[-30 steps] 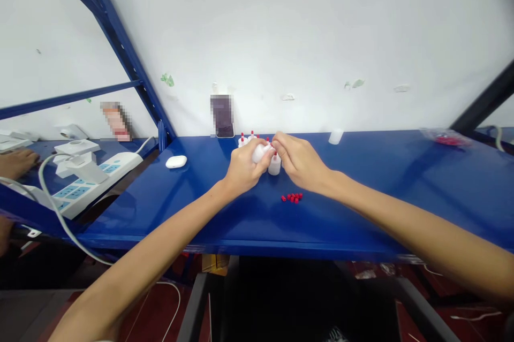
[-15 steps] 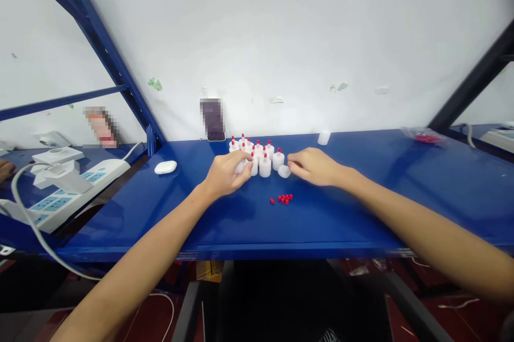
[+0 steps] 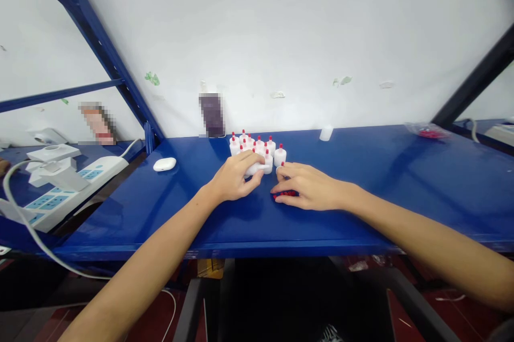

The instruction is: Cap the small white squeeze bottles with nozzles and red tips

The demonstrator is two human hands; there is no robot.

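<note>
Several small white bottles with red caps (image 3: 257,147) stand in a cluster at the back middle of the blue shelf (image 3: 361,203). My left hand (image 3: 235,177) is closed around one white bottle (image 3: 254,169) lying at the front of the cluster. My right hand (image 3: 307,188) rests on the shelf just right of it, fingers bent down over a small pile of loose red caps (image 3: 284,194). Whether its fingertips pinch a cap is hidden.
A white earbud case (image 3: 164,164) lies left of the bottles. A dark phone (image 3: 212,115) leans on the wall behind. A lone white bottle (image 3: 326,133) and a clear bag with red caps (image 3: 427,130) sit to the right. Power strips (image 3: 60,192) lie on the left shelf.
My right hand has moved down and toward me from the bottle cluster onto the pile of red caps. My left hand has closed on a white bottle at the cluster's front.
</note>
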